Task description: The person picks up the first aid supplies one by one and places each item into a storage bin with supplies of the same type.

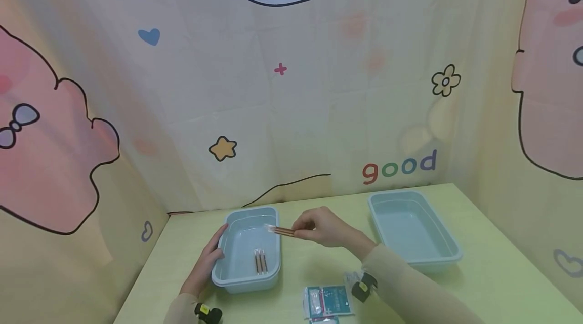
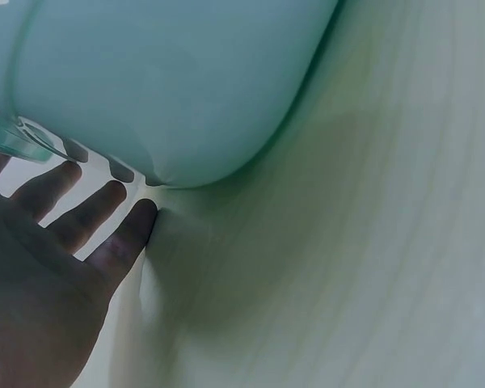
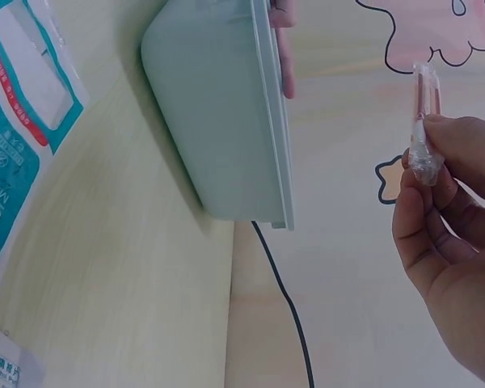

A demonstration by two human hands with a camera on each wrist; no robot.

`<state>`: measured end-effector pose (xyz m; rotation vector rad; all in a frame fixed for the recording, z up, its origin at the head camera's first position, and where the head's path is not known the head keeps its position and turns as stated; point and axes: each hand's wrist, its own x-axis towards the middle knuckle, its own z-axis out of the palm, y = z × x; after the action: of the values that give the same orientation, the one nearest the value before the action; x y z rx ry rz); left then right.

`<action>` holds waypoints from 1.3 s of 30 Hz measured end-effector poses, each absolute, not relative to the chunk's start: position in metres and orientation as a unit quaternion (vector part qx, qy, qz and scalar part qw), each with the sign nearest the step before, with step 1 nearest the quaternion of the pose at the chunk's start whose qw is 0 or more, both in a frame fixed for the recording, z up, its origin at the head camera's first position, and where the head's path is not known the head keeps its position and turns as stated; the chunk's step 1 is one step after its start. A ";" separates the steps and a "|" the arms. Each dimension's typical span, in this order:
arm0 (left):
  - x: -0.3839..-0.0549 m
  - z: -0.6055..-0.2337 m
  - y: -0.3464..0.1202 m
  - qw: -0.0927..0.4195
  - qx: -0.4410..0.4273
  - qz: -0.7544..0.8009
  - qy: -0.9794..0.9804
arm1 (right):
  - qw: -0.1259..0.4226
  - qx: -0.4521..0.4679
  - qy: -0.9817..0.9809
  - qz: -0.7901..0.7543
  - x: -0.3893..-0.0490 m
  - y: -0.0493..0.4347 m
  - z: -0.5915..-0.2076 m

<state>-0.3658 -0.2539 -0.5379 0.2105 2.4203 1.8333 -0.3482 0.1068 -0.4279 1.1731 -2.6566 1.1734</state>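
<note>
My right hand (image 1: 325, 227) pinches a few clear-wrapped brown swabs (image 1: 283, 231) between thumb and fingertips, above the right rim of the left blue basin (image 1: 246, 284). In the right wrist view, the crumpled clear end of the wrapper (image 3: 426, 166) shows near the thumb. More wrapped swabs (image 1: 260, 262) lie side by side inside that basin, toward its near end. At the basin's left side is my left hand (image 1: 208, 259); its fingers (image 2: 128, 230) stretch out against the outer wall in the left wrist view.
A second blue basin (image 1: 412, 228) stands at the right of the pale table (image 1: 182, 230). Teal-and-white printed packets (image 1: 329, 301) lie near the front, partly beside my right forearm. A patterned curtain (image 1: 282, 111) hangs behind the table.
</note>
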 end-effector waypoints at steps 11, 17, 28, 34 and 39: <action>-0.365 -0.538 -0.253 0.045 0.073 0.602 0.794 | 0.004 0.371 -0.851 0.373 -0.349 0.100 -0.423; -0.365 -0.538 -0.252 0.044 0.067 0.601 0.795 | 0.001 0.369 -0.850 0.376 -0.351 0.095 -0.420; -0.366 -0.537 -0.251 0.046 0.063 0.598 0.797 | 0.008 0.375 -0.845 0.381 -0.353 0.083 -0.417; -0.367 -0.539 -0.253 0.046 0.058 0.600 0.797 | 0.013 0.385 -0.838 0.387 -0.354 0.075 -0.416; -0.368 -0.539 -0.252 0.047 0.058 0.602 0.795 | 0.008 0.383 -0.841 0.383 -0.356 0.069 -0.416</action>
<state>-0.3684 -0.2520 -0.5394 0.1765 2.4237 1.8375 -0.3563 0.0695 -0.4164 1.1972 -2.6273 1.1966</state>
